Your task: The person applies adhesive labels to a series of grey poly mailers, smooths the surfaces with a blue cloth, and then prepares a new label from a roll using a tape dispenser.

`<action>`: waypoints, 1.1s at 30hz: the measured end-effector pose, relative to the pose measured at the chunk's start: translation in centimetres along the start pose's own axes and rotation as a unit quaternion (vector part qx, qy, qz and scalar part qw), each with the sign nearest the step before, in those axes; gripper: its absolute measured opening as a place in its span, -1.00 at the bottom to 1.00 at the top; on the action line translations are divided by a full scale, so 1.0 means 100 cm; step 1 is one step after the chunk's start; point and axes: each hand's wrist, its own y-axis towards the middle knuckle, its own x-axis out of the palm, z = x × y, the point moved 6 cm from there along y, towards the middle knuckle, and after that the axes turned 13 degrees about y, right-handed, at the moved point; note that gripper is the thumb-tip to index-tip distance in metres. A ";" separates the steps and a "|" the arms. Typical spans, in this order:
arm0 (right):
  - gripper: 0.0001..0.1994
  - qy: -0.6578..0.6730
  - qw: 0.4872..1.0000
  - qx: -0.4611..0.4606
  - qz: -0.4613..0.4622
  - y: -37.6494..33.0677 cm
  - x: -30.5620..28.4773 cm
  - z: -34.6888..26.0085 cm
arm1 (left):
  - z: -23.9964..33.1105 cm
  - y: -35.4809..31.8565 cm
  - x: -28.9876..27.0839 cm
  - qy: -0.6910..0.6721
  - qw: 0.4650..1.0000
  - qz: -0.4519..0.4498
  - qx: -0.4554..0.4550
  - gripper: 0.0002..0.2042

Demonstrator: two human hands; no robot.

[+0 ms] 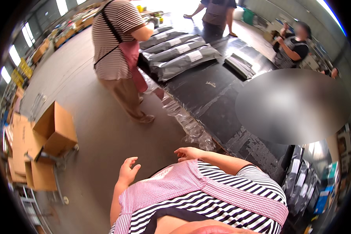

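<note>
Left hand (128,169) and right hand (189,153) are apart from each other, beside the left edge of the black-topped table (212,95). Thumb and fingers of the left one are spread, with nothing between them; the right one is loosely curled, and nothing shows in its grasp. Nearest to the right hand is a crumpled strip of clear plastic film (183,116), which runs along that same table edge; the two look close but not touching. It should prove light, limp and slippery, apt to cling and tear, so a pinch on a gathered fold would hold better than one on a single layer.

Grey plastic-wrapped parcels (185,62) lie side by side toward the table's far end. They look plump and soft-sided, with slick skins, and probably call for both palms underneath rather than a grip on one corner. A flat stack of grey plastic bags (240,66) lies on the table to their right.

A co-worker in a striped shirt (117,39) stands at the table's left side, blocking that way to the parcels. Open cardboard boxes (58,130) stand well left of the table. A blurred oval hides part of its right side.
</note>
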 end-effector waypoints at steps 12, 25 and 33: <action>-0.51 -0.060 0.993 -0.045 -0.092 0.295 -0.035 -0.131 | -0.306 0.083 -0.055 -0.009 0.936 -0.108 -0.334 -0.58; -0.41 -0.191 0.940 -0.187 -0.209 0.586 0.043 -0.346 | -0.547 0.114 -0.175 -0.017 0.874 -0.101 -0.476 -0.65; -0.49 -0.089 0.989 -0.026 -0.114 0.691 0.029 -0.374 | -0.654 0.306 -0.399 0.079 0.950 -0.012 -0.301 -0.70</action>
